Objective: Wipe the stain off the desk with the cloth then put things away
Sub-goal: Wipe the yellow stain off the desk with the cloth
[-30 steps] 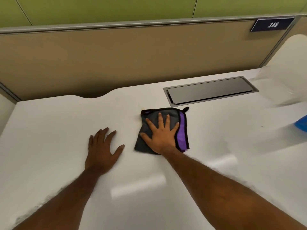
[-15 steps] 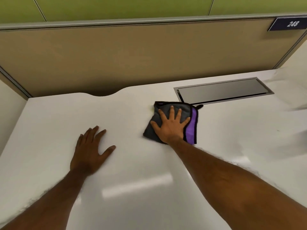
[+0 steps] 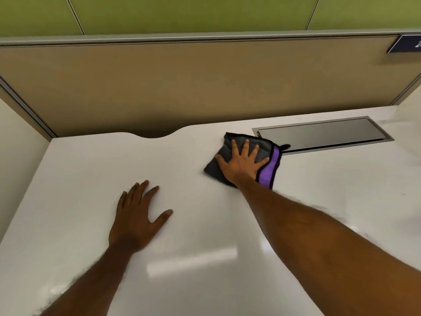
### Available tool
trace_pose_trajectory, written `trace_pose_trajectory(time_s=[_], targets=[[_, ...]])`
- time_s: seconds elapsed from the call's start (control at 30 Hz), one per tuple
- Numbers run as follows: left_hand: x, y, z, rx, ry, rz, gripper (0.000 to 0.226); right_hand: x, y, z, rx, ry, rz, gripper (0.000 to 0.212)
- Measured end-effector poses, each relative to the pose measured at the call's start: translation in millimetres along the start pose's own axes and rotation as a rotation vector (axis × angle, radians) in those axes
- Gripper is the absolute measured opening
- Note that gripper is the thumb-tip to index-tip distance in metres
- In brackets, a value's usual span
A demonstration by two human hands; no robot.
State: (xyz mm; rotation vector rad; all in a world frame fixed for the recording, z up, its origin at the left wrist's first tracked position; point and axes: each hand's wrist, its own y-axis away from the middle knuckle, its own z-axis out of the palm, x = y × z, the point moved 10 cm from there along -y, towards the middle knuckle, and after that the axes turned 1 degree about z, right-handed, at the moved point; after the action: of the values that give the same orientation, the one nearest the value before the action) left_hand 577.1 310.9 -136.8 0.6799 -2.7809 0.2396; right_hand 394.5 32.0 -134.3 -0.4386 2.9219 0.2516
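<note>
A folded grey cloth (image 3: pixel 267 171) with a purple strip and black trim lies on the white desk (image 3: pixel 91 179), far of centre. My right hand (image 3: pixel 241 163) presses flat on it, fingers spread, covering most of the cloth. The cloth's far right corner touches the edge of a metal lid. My left hand (image 3: pixel 136 213) rests palm down on the bare desk, nearer and to the left, holding nothing. No stain shows around the cloth; the surface under it is hidden.
A grey metal cable lid (image 3: pixel 323 133) is set into the desk at the far right. A tan partition (image 3: pixel 205 87) rises behind the desk, with a dark number sign (image 3: pixel 407 44) at its right end. A tiny speck (image 3: pixel 403 194) marks the desk's right side.
My right hand has slid the cloth away from me and to the right, up against the metal lid. The left hand stays flat in place. The view has turned left.
</note>
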Motion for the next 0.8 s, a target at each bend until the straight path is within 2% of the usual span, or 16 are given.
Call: trace_pose_trajectory(time_s=[0.1, 0.2, 0.27, 0.33, 0.4, 0.47, 0.53, 0.63, 0.73, 0.8], targets=[[-0.3, -2.0, -0.6, 0.009, 0.007, 0.006, 0.083, -66.1, 5.7, 13.3, -0.032, 0.052, -0.195, 0.076], [-0.6, -2.6, -1.1, 0.013, 0.026, 0.016, 0.086, -127.9, 53.8, 23.1, -0.045, 0.025, -0.581, 0.065], [-1.2, -2.2, -1.7, 0.017, 0.041, 0.016, 0.087, -129.1, 79.8, 16.2, 0.024, -0.089, -0.775, 0.055], [-1.2, -1.3, -1.8, 0.023, 0.055, 0.013, 0.085, -97.5, 73.7, 1.3, 0.150, -0.192, -0.716, 0.053], [-1.2, -0.3, -2.1, 0.028, 0.068, 0.009, 0.082, -54.2, 42.1, -3.8, 0.202, -0.158, -0.431, 0.054], [-0.5, 0.4, -2.7, 0.037, 0.083, 0.015, 0.080, -29.3, 13.4, 0.4, 0.119, -0.064, -0.159, 0.064], [-0.8, 1.0, -2.9, 0.052, 0.098, 0.022, 0.080, -38.7, 2.1, 6.6, 0.036, 0.014, -0.084, 0.073], [1.5, 1.8, -8.1, 0.081, 0.158, 0.028, 0.083, -85.3, 17.5, 20.4, -0.027, 0.039, -0.233, 0.075], [1.3, 3.9, -18.5, 0.111, 0.304, 0.027, 0.080, -141.0, 70.7, 36.4, -0.059, 0.042, -0.585, 0.068], [-1.4, 7.2, -27.6, 0.141, 0.477, 0.015, 0.071, -148.7, 102.9, 29.5, -0.037, -0.076, -0.781, 0.055]])
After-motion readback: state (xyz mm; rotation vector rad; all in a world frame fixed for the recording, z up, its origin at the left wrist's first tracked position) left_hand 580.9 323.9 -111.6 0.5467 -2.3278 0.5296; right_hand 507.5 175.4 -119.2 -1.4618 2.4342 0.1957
